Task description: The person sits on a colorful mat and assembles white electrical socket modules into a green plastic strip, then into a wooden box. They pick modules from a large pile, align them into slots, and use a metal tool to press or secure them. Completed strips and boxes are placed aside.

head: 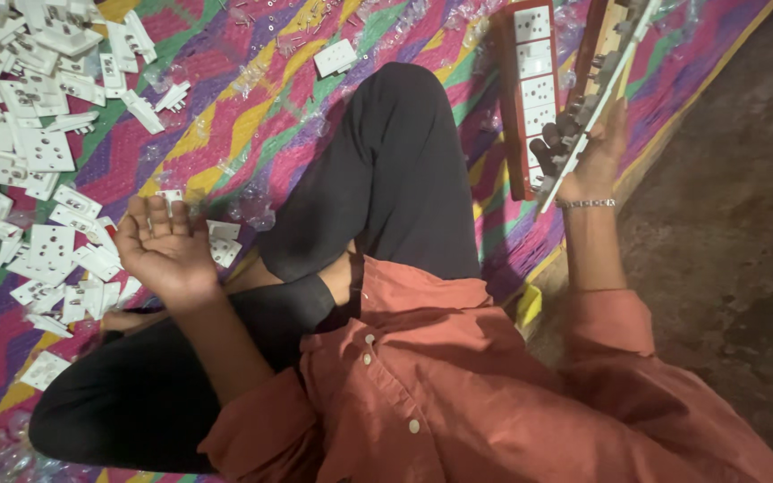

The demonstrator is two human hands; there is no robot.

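My left hand (pixel 165 243) rests palm up by my left knee, fingers spread, holding nothing; white socket plates (pixel 222 243) lie just beside it on the mat. My right hand (pixel 594 150) is out to the right, gripping a long white panel strip (pixel 603 94) with dark parts on its back, held tilted. Right next to it lies a red board (pixel 530 89) carrying several white socket modules. My legs in dark trousers (pixel 386 170) are crossed between the two hands.
A big heap of white socket plates (pixel 20 134) covers the left of the colourful zigzag mat (pixel 252 98). One loose white plate (pixel 335 57) and small clear plastic bags lie at the top. A bare dark floor (pixel 735 224) lies to the right.
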